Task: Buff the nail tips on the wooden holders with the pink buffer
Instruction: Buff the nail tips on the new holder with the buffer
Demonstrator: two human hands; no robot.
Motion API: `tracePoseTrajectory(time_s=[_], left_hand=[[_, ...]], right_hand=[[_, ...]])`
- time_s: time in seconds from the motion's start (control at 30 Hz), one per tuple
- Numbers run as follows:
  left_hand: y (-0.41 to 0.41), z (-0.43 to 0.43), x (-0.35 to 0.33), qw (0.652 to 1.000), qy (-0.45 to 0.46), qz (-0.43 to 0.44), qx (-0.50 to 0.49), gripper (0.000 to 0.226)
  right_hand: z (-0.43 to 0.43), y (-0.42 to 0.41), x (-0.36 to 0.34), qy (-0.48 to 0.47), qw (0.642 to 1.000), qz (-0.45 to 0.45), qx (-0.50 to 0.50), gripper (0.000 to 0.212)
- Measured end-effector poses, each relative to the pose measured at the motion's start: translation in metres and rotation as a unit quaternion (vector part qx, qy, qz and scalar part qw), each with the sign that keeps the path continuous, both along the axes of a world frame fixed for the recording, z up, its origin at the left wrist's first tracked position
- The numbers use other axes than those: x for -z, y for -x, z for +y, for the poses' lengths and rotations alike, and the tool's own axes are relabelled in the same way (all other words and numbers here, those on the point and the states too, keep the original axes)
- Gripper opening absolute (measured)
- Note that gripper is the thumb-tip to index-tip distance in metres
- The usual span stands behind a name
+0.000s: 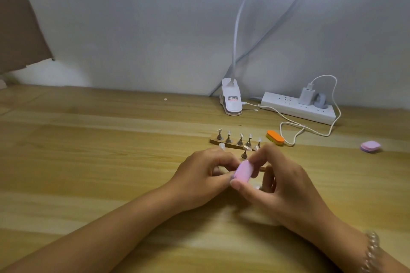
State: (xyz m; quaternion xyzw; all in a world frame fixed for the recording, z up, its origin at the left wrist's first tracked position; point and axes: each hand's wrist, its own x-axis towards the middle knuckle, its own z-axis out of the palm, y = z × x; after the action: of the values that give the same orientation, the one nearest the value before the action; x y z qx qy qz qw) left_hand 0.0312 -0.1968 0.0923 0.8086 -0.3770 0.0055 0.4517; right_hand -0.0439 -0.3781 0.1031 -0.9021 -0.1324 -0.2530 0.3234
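Leaning over the desk (111, 162), I have both hands together just this side of the holders. My right hand (286, 182) has the tool: thumb below and fingers (260, 155) above pinch the buffer (243, 172). My left hand (199, 177) meets it from the left, fingers curled in, their tips at the buffer's near left edge. Whether they pinch a nail tip or a stand there I cannot tell, since the buffer and my knuckles hide it.

The far holder (234, 144) lies beyond both hands. Its long axis runs left to right across the desk, and five stands rise from it in a row with nail tips (229, 132) on top, pointing up. The near holder (263, 169) is almost wholly behind my hands. Only its right end shows past the buffer, and one stand (244, 154) rises just beyond my knuckles.

The buffer sits between my hands, raised off the desk, in front of the near holder. Its long axis runs near to far, the far end leaning a little right, its broad pink face turned up toward me. So I judge the work lies under and left of the buffer, nearer my left fingers. My guess is that the next stroke should run along that long axis, lightly.
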Motion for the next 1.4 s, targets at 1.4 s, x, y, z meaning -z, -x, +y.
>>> tracePoseTrajectory(time_s=[1.4], left_hand=[[0.0042,0.0027,-0.0051,0.998,-0.065,0.01,-0.011,0.029]], right_hand=[[0.0017,0.0023,-0.003,0.028,0.998,-0.015,0.054,0.032]])
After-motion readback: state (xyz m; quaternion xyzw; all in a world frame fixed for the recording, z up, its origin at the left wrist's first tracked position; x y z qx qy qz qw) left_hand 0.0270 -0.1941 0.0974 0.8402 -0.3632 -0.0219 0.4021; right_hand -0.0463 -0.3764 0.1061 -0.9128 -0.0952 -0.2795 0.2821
